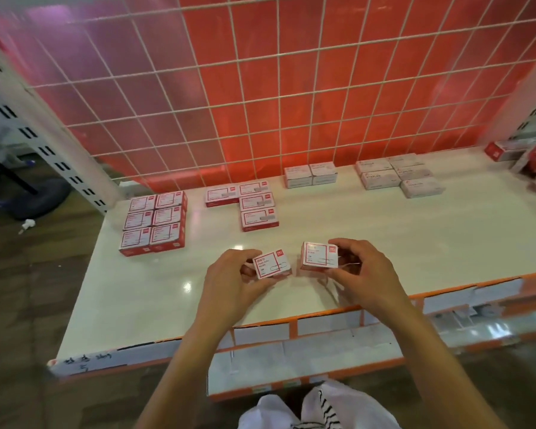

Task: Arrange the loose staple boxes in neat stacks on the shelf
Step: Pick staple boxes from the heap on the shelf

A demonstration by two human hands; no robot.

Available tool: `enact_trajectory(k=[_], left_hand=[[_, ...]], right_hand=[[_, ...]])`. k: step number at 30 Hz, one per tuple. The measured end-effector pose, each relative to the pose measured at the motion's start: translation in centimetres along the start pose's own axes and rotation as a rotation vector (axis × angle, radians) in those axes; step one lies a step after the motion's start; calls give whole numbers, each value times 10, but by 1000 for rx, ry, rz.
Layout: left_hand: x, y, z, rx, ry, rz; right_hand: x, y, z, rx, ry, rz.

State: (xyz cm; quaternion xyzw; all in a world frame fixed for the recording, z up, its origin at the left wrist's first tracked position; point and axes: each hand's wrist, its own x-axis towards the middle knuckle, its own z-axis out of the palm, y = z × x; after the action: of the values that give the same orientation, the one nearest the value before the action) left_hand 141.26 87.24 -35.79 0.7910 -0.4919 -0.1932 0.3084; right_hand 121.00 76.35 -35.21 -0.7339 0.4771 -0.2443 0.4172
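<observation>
Two staple boxes (pixel 271 264) over open shelf (pixel 155 289) near its front edge (pixel 322 311): left hand (pixel 229 275) fingers grip one, right hand (pixel 364 270) fingers another.

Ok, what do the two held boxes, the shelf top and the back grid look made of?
The left box, pinched by the left hand, and right box, in the right hand: printed cardboard, matt, creased edges. The shelf top: glossy cream, shows a light reflection; laminate or painted metal, unclear. The back grid: white wire, probably coated metal.

A white wire grid (pixel 278 13) fronts a red panel (pixel 338 128); a slotted white upright (pixel 44 144) stands left.
</observation>
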Motion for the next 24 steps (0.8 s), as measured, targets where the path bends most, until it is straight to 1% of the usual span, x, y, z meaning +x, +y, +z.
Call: enact_trajectory(k=[8,15,24], left_hand=[[-12,6,-3,-72,110,-80],[-22,5,-5,-54,217,-110],[-32,-5,-11,6,241,-136]], right_hand=[[20,-8,4,-41,-144,-73],[26,-14,7,-28,-246,-139],[22,-16,17,-42,-312,-180]])
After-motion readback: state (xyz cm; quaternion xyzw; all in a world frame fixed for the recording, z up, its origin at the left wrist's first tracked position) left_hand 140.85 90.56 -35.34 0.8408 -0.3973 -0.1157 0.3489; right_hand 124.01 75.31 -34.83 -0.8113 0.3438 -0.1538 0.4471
